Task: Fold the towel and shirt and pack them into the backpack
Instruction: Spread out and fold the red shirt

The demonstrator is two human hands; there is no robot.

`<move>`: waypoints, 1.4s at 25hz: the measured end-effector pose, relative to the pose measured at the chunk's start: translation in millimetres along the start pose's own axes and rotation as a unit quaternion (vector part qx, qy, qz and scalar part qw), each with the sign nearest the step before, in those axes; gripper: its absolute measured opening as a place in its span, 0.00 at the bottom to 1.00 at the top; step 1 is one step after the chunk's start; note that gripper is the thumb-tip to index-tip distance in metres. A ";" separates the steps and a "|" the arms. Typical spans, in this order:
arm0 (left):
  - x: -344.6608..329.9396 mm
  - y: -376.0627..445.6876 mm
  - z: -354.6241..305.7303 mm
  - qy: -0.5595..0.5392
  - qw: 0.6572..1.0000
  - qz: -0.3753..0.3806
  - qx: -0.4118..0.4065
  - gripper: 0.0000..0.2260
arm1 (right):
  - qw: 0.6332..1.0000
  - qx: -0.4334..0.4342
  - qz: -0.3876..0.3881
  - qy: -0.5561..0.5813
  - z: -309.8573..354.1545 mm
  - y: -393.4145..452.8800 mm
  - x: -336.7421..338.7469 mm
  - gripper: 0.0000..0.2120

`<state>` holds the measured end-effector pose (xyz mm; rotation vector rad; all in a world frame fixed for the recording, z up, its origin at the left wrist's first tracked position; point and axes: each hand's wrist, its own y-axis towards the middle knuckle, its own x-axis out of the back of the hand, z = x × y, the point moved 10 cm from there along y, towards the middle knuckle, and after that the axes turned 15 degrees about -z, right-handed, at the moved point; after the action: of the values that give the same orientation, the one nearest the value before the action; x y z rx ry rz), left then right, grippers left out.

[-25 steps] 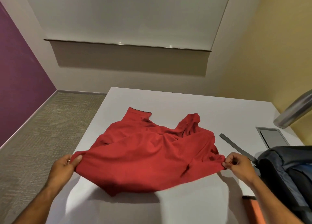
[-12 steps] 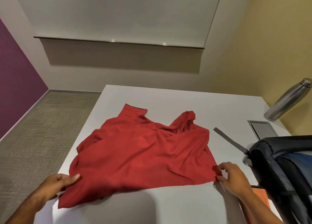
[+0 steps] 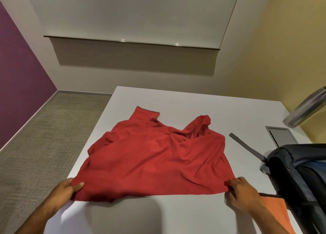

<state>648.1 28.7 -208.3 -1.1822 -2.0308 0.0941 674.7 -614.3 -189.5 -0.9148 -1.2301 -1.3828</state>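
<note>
Looks like the spreading-out step: the red shirt lies rumpled on the white table, left hand and right hand each pinching a near hem corner. Next it probably needs smoothing flat before folding. The backpack waits open on the right. No readable labels anywhere.

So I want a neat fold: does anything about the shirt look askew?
Yes. The red shirt lies rumpled on the white table, its far right part bunched up, and its left edge hangs past the table side.
</note>
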 end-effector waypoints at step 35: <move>23.0 13.4 75.6 0.368 0.924 0.099 -0.040 0.17 | 0.947 0.089 0.293 -0.098 41.2 -67.9 26.6 0.17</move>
<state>602.4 76.5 -253.6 -1.2314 -1.2618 -0.2985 599.7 -582.7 -169.6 -1.1902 -1.0823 -0.7104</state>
